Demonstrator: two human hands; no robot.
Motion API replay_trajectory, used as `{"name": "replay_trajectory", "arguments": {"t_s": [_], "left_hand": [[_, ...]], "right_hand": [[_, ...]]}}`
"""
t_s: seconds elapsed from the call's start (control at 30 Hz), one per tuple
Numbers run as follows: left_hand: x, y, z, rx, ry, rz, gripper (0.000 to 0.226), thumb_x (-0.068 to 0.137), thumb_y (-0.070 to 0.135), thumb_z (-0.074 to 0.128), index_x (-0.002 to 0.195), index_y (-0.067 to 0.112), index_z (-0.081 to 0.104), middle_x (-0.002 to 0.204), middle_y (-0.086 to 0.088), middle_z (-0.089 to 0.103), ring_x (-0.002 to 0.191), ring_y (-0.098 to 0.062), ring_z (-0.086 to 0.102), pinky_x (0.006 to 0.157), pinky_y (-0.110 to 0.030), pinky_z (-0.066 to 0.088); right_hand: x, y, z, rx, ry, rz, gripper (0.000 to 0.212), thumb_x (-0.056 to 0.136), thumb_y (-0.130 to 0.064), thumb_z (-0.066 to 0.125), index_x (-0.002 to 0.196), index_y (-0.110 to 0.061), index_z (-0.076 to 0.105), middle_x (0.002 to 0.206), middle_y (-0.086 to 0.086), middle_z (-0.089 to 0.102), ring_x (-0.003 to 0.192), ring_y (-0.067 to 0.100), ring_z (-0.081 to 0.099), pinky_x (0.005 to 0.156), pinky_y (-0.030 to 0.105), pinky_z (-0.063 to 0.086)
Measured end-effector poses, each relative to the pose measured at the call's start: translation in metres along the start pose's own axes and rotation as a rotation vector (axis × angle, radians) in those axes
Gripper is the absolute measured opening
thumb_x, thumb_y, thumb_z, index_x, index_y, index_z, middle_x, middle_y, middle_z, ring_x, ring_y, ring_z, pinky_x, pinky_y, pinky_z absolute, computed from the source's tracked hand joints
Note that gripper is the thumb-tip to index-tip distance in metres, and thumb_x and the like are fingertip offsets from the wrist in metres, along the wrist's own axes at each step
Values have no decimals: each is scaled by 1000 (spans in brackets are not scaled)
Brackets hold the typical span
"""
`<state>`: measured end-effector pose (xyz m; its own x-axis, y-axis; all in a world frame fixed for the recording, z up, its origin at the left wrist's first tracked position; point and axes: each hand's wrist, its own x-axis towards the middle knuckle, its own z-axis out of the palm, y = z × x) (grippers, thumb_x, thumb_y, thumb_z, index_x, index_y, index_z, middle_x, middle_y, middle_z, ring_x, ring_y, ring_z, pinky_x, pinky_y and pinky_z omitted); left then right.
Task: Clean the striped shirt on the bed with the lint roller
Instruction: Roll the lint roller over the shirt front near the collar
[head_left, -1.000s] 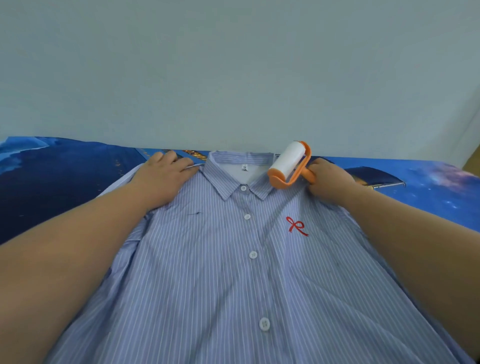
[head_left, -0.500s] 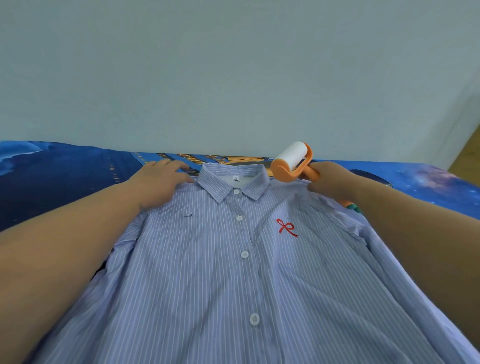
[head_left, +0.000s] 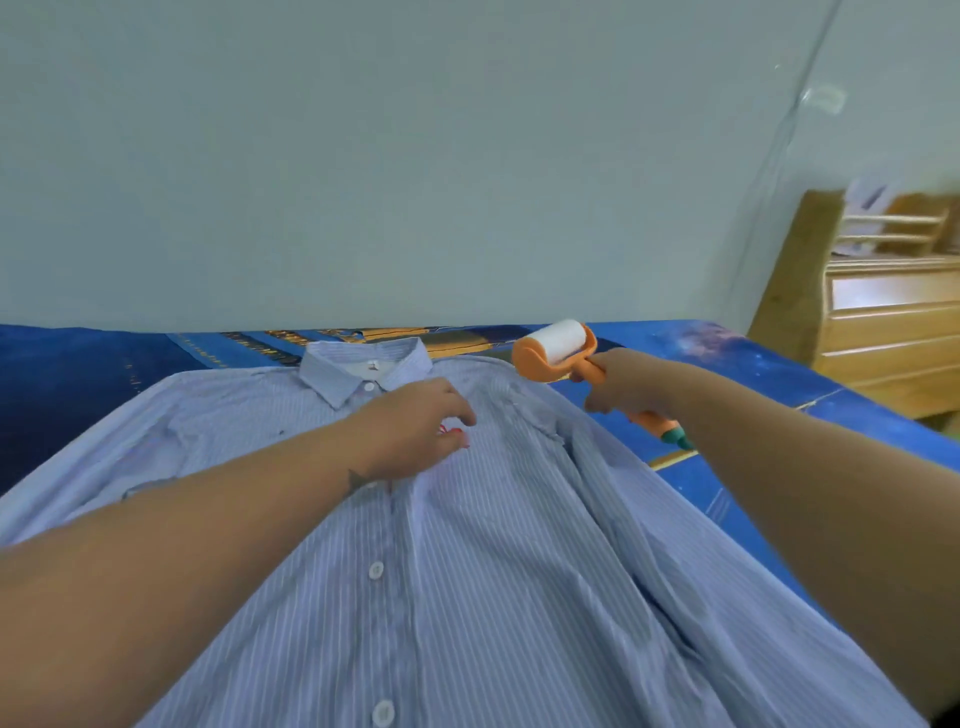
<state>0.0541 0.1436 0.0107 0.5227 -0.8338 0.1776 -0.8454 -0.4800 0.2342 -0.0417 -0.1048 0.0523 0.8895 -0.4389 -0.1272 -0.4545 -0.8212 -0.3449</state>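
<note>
The blue-and-white striped shirt (head_left: 519, 545) lies face up on the bed, buttoned, collar toward the wall. My left hand (head_left: 415, 426) rests flat on its chest, fingers spread, covering most of the red bow embroidery. My right hand (head_left: 628, 384) grips the orange handle of the lint roller (head_left: 558, 348). The roller's white head is held just above the shirt's right shoulder edge, near the collar.
The bed (head_left: 769, 384) has a dark blue starry cover with a yellow print near the wall. A pale wall rises right behind it. A wooden drawer unit (head_left: 883, 322) stands at the right, past the bed's corner.
My left hand moved from the shirt's left shoulder across to the chest over the red bow. My view swung right, and the roller hand shifted slightly right and stayed raised.
</note>
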Motion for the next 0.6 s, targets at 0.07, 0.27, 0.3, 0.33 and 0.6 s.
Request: {"name": "replay_trajectory", "arguments": {"t_s": [0.07, 0.27, 0.3, 0.33, 0.6], "left_hand": [[6, 31, 14, -68, -4, -7, 31, 90, 42, 55, 118, 30, 61, 123, 7, 54, 110, -12, 54, 91, -26, 40], [20, 84, 44, -270, 82, -163, 48, 80, 54, 64, 117, 24, 60, 123, -1, 50, 110, -19, 54, 84, -26, 38], [22, 89, 47, -279, 97, -183, 50, 79, 53, 65, 119, 24, 59, 125, -1, 48, 110, -19, 54, 84, -27, 39], [23, 93, 48, -271, 110, -201, 51, 78, 51, 66, 121, 24, 57, 126, -2, 45, 109, -20, 54, 84, -29, 41], [40, 109, 57, -231, 130, -307, 38, 79, 41, 66, 106, 15, 59, 116, -7, 49, 95, -27, 59, 82, -38, 51]], "right_hand": [[-14, 12, 1, 50, 0, 46, 39, 84, -12, 64, 121, -20, 54, 78, -1, 60, 64, 9, 56, 51, 25, 43], [-33, 32, 19, 8, 1, 134, 33, 83, -9, 66, 113, -3, 55, 93, 16, 66, 73, 24, 61, 65, 33, 54], [-34, 34, 21, -10, -9, 140, 34, 83, -9, 67, 113, -2, 54, 95, 16, 66, 79, 26, 63, 72, 35, 55], [-35, 35, 23, -40, -22, 150, 35, 83, -10, 67, 114, -2, 53, 95, 15, 65, 83, 26, 63, 77, 34, 55], [-19, 56, 11, -291, 99, 124, 37, 76, 3, 56, 111, -7, 53, 74, 5, 53, 60, 20, 56, 54, 29, 48]]}}
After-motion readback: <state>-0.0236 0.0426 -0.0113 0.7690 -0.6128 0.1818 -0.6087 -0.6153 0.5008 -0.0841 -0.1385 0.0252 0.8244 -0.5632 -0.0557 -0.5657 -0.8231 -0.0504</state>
